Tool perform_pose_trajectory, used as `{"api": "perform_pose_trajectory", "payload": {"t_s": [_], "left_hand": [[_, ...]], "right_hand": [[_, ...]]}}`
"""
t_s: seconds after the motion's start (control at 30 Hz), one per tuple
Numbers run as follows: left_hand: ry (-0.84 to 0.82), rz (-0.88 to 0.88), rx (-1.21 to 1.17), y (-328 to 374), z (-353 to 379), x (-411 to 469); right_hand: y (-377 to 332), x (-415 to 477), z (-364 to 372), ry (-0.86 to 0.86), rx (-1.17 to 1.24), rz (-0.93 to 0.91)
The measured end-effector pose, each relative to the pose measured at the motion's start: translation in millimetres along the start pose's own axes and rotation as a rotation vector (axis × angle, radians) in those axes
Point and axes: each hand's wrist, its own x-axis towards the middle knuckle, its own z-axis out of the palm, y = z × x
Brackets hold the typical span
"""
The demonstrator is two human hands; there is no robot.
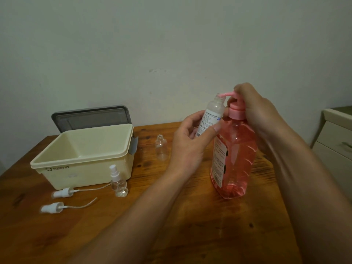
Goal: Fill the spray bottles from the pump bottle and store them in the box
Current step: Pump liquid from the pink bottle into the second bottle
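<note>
A tall pump bottle (235, 155) of pink liquid stands on the wooden table (190, 225) at right. My right hand (253, 109) rests curled over its pink pump head. My left hand (190, 143) grips a clear labelled spray bottle (212, 115) without its cap, tilted so its open mouth sits under the pump spout. A second uncapped clear bottle (161, 147) stands behind my left hand. A small capped spray bottle (118, 182) stands in front of the cream box (85, 159), which is open and looks empty.
Two white spray heads with dip tubes, one (63, 192) and the other (52, 207), lie on the table in front of the box. The grey box lid (91, 117) leans against the wall behind it. A pale drawer cabinet (337, 141) stands at right.
</note>
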Motion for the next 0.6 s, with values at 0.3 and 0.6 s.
{"api": "perform_pose_trajectory", "payload": {"t_s": [0.3,0.6], "left_hand": [[0.007,0.004,-0.020,-0.2,1.5,0.6],[0.000,0.007,-0.021,0.2,1.3,0.9]], "right_hand": [[-0.6,0.9,0.3,0.010,-0.001,-0.014],[1.6,2.4,0.9,0.013,0.008,0.001]]}}
